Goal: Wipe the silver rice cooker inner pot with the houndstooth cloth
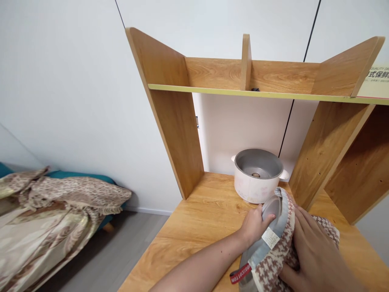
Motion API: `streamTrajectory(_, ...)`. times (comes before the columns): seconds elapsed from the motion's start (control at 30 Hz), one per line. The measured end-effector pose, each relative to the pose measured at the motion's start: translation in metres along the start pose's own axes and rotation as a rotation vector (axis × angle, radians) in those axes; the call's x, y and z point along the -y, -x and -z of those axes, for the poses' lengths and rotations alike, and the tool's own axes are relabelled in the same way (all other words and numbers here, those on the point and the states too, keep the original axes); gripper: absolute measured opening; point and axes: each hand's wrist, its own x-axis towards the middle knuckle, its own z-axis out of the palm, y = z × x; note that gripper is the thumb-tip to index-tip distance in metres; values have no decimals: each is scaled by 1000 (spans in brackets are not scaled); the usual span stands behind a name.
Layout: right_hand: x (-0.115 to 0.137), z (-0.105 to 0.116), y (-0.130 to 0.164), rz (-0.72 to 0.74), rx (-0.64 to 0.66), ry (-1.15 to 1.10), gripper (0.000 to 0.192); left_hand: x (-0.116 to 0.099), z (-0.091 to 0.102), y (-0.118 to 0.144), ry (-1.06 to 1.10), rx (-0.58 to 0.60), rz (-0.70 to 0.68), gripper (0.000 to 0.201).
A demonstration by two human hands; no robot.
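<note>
My left hand (pixel 255 225) grips the edge of a grey cooking pot (pixel 247 265), its thumb pressed over the rim beside the cloth. A brown-and-white houndstooth towel (pixel 270 269) with a pale blue border, a white label and a red tag drapes across the pot and hides much of its shape. On the right, my right hand (pixel 319 247) presses the towel against the pot with bent fingers. Just beyond them a white electric cooker (pixel 257 188) stands upright and lidless on the desk, a small round fitting visible at its grey bottom.
The wooden desk (pixel 170 235) carries a shelf unit (pixel 170 121) with side panels around the cooker. A small dark object (pixel 255 89) lies on the upper shelf. At the right edge is a printed box (pixel 378 81). A sofa with a patterned cover (pixel 75 194) stands at left.
</note>
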Motion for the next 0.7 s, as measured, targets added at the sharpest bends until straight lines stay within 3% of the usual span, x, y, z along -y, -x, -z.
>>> streamTrajectory(0.27,1,9,-7,-42,45,-96,105,-2,2,2,-18,13,18,59)
streamTrajectory(0.7,0,20,-19,-68,38,-213,75,-8,5,6,-61,15,5,59)
